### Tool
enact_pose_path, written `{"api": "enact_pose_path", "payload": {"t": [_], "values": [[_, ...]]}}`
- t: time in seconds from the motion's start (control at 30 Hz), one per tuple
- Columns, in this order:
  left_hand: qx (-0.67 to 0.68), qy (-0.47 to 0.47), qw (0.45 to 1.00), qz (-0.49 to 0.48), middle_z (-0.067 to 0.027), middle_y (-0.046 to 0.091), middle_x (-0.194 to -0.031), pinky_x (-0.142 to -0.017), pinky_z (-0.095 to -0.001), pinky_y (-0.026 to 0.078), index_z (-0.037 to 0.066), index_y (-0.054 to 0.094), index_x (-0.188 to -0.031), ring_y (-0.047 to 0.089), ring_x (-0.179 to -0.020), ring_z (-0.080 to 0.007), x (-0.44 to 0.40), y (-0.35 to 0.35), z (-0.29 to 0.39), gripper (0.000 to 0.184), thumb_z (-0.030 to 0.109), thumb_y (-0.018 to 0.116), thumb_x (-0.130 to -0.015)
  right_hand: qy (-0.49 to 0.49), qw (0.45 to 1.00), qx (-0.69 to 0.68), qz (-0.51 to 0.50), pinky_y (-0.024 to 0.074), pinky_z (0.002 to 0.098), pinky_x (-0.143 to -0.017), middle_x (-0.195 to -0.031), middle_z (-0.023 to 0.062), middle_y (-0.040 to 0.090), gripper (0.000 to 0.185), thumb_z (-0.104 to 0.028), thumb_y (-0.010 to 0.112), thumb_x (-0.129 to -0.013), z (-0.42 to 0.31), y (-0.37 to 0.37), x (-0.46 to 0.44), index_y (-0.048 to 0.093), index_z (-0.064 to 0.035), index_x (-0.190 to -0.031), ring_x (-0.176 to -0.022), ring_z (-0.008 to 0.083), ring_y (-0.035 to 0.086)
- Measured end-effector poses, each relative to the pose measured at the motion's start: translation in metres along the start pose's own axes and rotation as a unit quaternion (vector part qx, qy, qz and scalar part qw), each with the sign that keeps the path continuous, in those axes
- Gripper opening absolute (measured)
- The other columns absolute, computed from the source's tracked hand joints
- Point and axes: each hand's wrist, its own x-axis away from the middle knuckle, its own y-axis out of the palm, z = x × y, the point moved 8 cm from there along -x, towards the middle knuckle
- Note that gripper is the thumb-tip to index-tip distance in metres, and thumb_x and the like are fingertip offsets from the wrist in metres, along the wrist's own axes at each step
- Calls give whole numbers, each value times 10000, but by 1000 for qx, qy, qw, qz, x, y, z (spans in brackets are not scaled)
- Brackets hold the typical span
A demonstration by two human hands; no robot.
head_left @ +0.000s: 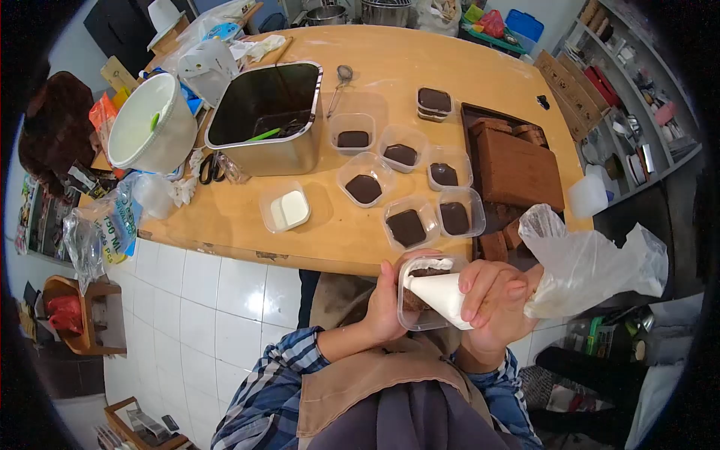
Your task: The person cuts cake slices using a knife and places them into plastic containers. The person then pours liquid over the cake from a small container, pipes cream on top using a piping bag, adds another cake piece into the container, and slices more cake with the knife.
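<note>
My left hand (382, 306) grips a clear plastic container (422, 319) close to my body, past the table's front edge. Inside it lies brown cake (427, 271) with a line of white cream (433, 263) along the far and left sides. Wrapped round a piping bag (439, 296) full of white cream is my right hand (495, 304). The bag tilts down to the left, its tip over the container. Its loose clear top (592, 259) flares out to the right. Just beyond my hands stand tubs with dark chocolate layers (406, 227).
On the right, a dark tray (474, 142) holds a large chocolate cake slab (519, 171) and cut pieces. A metal tin (292, 154), a white bucket (154, 124), a tub with white cream (289, 209), black scissors (213, 169) and a small strainer (343, 75) are on the table.
</note>
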Motion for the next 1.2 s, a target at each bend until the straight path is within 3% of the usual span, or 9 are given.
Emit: {"api": "enact_pose_path", "payload": {"t": [0.4, 0.5, 0.6, 0.7, 0.8, 1.0, 1.2], "values": [[-20, -7, 1000, -2, -127, 486, -1202, -952, -348, 381, 11, 386, -1239, 485, -1102, -203, 0, 1, 5, 730, 604, 135, -895, 62, 995, -72, 15, 401, 332, -572, -421, 69, 441, 436, -237, 524, -871, 5, -3, 0, 418, -89, -474, -418, 184, 456], [-10, -11, 1000, -9, -127, 486, -1205, -956, -344, 380, 4, 389, -1235, 484, -1109, -201, -1, 1, 4, 744, 611, 130, -891, 63, 985, -153, 56, 397, 342, -556, -415, 68, 436, 373, -184, 523, -878, 10, -8, 4, 438, -87, -528, -411, 180, 455], [-44, -29, 998, 32, -181, 495, -1204, -968, -397, 377, -13, 387, -1246, 486, -1122, -270, -1, -7, 0, 863, 701, 136, -831, 55, 990, -125, 26, 389, 345, -525, -420, 56, 428, 258, -116, 515, -884, 8, -5, 2, 443, -89, -638, -400, 176, 455], [-45, -36, 997, 44, -184, 494, -1204, -970, -398, 375, -16, 394, -1235, 488, -1120, -273, -1, -8, 1, 878, 713, 131, -821, 53, 991, -119, 43, 378, 343, -494, -428, 40, 418, 192, -84, 514, -884, 8, -8, 1, 416, -94, -719, -388, 171, 454], [1, -22, 1000, 10, -144, 498, -1195, -951, -347, 392, -8, 417, -1210, 496, -1105, -211, -1, -5, 2, 789, 640, 118, -875, 44, 992, -106, 45, 372, 334, -480, -435, 30, 410, 173, -82, 524, -880, 6, -12, -1, 403, -93, -757, -377, 164, 447], [-12, -23, 999, 26, -139, 530, -1130, -846, -342, 463, -2, 425, -1204, 556, -984, -204, -3, -10, 1, 817, 670, 116, -856, 27, 996, -83, 27, 371, 326, -438, -429, 38, 414, 155, -69, 538, -871, 5, -19, -2, 410, -60, -783, -349, 149, 430], [-67, -40, 996, 33, -120, 558, -1061, -760, -322, 490, -1, 434, -1195, 594, -840, -191, -2, -8, 4, 862, 710, 114, -828, 34, 998, -48, 38, 380, 316, -421, -436, 62, 444, 212, -59, 543, -863, 2, -24, -2, 453, -13, -676, -342, 137, 419]]}}
